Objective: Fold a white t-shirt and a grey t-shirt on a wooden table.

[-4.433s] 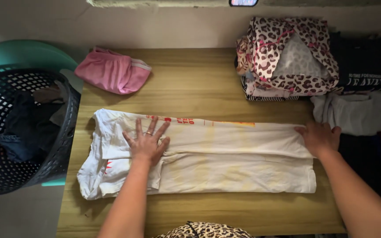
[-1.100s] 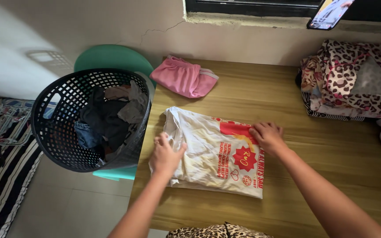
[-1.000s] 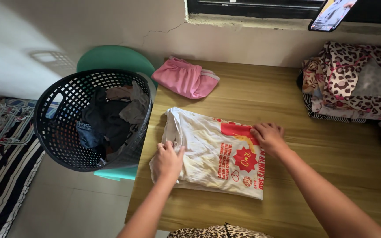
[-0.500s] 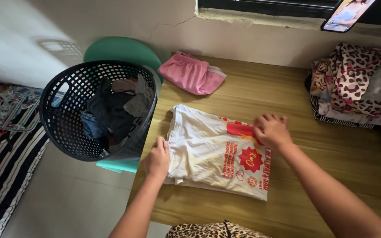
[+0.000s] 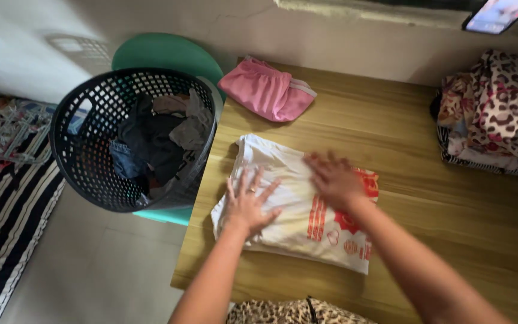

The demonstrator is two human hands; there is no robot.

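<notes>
left hand (image 5: 248, 204) lies flat, fingers spread, on the folded white t-shirt (image 5: 295, 204). right hand (image 5: 334, 179) is blurred over it, looks open, grasping nothing. laundry basket (image 5: 85, 156) contents are hard to make out.

A single head-worn camera looks steeply down from above the near edge of a wooden table (image 5: 451, 198), facing the wall at 12 o'clock. It sits close, within arm's reach, so both forearms enter from 6 o'clock. A black laundry basket (image 5: 85, 150) on the floor side fills 9 to 10 o'clock.
</notes>
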